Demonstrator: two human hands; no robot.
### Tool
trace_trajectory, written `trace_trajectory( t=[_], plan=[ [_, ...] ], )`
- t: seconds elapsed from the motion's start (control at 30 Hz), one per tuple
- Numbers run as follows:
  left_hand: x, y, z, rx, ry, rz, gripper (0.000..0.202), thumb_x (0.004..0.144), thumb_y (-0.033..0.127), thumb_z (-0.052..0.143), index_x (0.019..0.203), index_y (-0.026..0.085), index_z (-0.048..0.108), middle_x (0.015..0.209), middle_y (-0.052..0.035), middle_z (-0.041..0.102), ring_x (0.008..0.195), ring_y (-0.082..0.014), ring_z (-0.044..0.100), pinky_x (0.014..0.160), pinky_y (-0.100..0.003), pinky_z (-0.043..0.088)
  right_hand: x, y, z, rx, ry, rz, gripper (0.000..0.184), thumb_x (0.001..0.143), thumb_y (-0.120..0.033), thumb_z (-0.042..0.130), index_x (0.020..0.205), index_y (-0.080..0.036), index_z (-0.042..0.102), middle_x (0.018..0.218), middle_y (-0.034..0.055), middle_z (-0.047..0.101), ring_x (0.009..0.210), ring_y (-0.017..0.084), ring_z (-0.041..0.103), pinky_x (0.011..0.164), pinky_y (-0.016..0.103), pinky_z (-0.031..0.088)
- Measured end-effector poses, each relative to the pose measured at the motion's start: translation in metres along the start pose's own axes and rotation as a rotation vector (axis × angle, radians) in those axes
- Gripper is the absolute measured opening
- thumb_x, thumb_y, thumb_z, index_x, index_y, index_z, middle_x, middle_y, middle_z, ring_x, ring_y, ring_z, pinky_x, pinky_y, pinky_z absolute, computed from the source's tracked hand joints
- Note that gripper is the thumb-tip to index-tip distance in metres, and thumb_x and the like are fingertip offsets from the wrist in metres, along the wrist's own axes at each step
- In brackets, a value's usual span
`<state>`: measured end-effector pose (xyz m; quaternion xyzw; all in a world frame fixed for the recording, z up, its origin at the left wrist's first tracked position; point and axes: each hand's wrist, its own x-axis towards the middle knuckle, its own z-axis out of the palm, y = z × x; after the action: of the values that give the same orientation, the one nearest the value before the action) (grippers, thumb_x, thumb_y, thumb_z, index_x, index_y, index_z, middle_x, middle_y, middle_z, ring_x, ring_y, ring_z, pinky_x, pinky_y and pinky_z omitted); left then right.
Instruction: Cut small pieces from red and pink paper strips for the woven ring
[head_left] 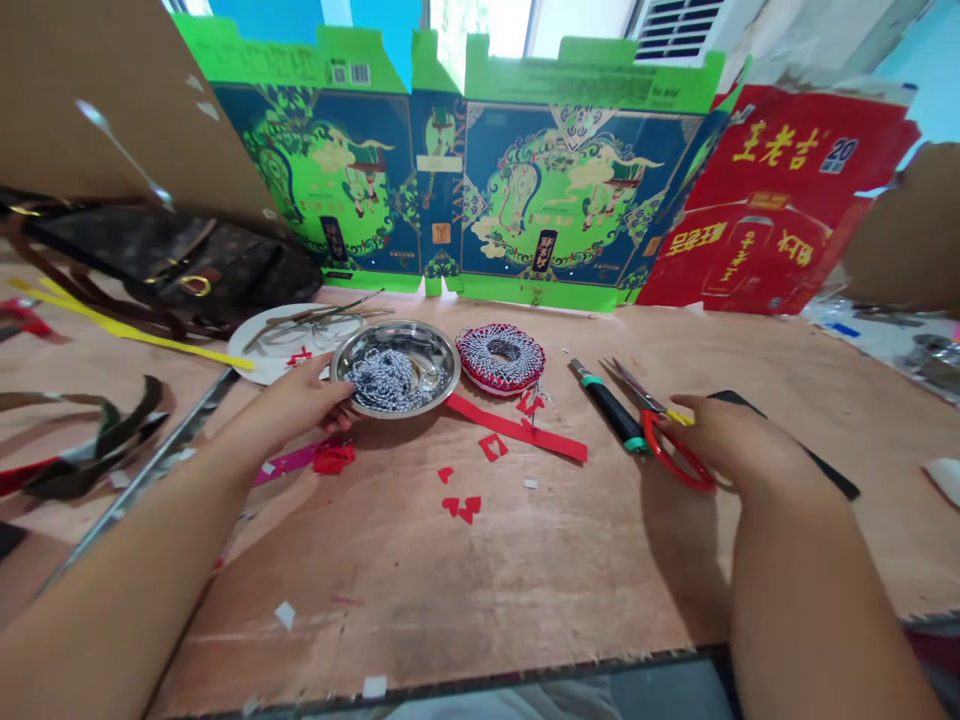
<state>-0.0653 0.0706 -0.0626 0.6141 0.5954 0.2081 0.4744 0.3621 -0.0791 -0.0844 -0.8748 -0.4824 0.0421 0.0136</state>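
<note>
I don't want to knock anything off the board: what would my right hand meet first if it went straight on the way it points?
Most likely the red-handled scissors, just ahead of and perhaps already under the right hand; depth is hard to judge. The black-and-green box cutter lies beyond them.

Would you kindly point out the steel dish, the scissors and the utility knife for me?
steel dish (396,326), head view, on its rim.
scissors (651,442), head view, on the red handle.
utility knife (611,415), head view, on its black body.

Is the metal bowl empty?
No, the metal bowl is not empty: a heap of black-and-white strands lies inside it.
</note>
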Motion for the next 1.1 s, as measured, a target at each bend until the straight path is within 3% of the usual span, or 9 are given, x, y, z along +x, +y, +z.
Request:
trace_trajectory(
  t=[0.07,0.17,0.33,0.47,0.67,0.9,1.0,1.1],
  plan=[
    [0.000,0.000,0.001,-0.006,-0.005,0.011,0.045,0.083,0.021,0.057,0.127,0.015,0.051,0.055,0.0025,0.064,0.044,-0.0147,0.057,0.046,-0.023,0.043,-0.010,-0.018,-0.008,0.015,0.030,-0.038,0.036,0.091,-0.040,0.051,0.106,-0.017,0.075,0.097,0.0214,0.075,0.085,0.034,0.070,0.064,0.038,0.044],
    [0.001,-0.001,0.002,0.007,0.003,0.012,0.052,0.082,0.021,0.056,0.133,0.014,0.047,0.052,0.0018,0.063,0.045,-0.0171,0.059,0.047,-0.025,0.044,-0.022,-0.056,-0.007,0.067,-0.005,-0.213,0.025,0.091,-0.037,0.053,0.095,-0.024,0.075,0.095,0.0075,0.077,0.084,0.024,0.071,0.068,0.031,0.045],
    [0.000,-0.002,0.006,-0.005,0.025,0.025,0.060,0.083,0.019,0.057,0.141,0.015,0.043,0.053,0.0014,0.064,0.046,-0.0187,0.060,0.050,-0.027,0.047,-0.019,-0.096,0.018,0.016,-0.034,-0.312,0.024,0.089,-0.036,0.061,0.097,-0.018,0.075,0.096,0.0117,0.077,0.090,0.029,0.071,0.066,0.033,0.044],
    [-0.004,-0.002,0.009,0.011,0.043,0.064,0.064,0.084,0.016,0.054,0.146,0.015,0.038,0.050,0.0035,0.061,0.044,-0.0193,0.059,0.048,-0.028,0.048,-0.016,-0.101,0.029,-0.020,-0.011,-0.354,0.022,0.093,-0.026,0.053,0.094,-0.015,0.073,0.101,0.0152,0.075,0.093,0.028,0.070,0.071,0.032,0.045],
    [-0.008,0.001,0.011,0.133,0.088,0.103,0.063,0.083,0.018,0.054,0.144,0.017,0.040,0.053,0.0038,0.062,0.050,-0.0220,0.065,0.051,-0.029,0.050,-0.022,-0.102,0.031,-0.075,0.006,-0.377,0.021,0.092,-0.017,0.051,0.087,-0.011,0.070,0.091,0.0213,0.073,0.089,0.029,0.071,0.072,0.032,0.046],
    [-0.005,-0.004,0.010,0.210,0.115,0.134,0.066,0.081,0.021,0.056,0.145,0.019,0.040,0.063,0.0000,0.069,0.057,-0.0243,0.069,0.052,-0.029,0.052,-0.018,-0.091,0.027,0.005,-0.017,-0.313,0.021,0.092,-0.026,0.053,0.097,-0.016,0.072,0.093,0.0109,0.076,0.085,0.024,0.071,0.066,0.030,0.044],
    [-0.002,-0.008,0.009,0.197,0.099,0.133,0.068,0.081,0.021,0.056,0.147,0.019,0.037,0.061,0.0006,0.067,0.056,-0.0245,0.069,0.051,-0.029,0.053,-0.017,-0.093,0.027,0.028,-0.015,-0.328,0.025,0.094,-0.030,0.053,0.102,-0.016,0.072,0.101,0.0109,0.076,0.092,0.023,0.070,0.071,0.029,0.046],
    [-0.002,-0.008,0.009,0.192,0.102,0.142,0.068,0.081,0.021,0.057,0.147,0.020,0.038,0.063,0.0005,0.068,0.056,-0.0241,0.070,0.051,-0.030,0.054,-0.013,-0.101,0.030,0.006,-0.007,-0.335,0.025,0.093,-0.025,0.051,0.098,-0.015,0.073,0.105,0.0138,0.075,0.098,0.026,0.069,0.075,0.031,0.046]
  ],
)
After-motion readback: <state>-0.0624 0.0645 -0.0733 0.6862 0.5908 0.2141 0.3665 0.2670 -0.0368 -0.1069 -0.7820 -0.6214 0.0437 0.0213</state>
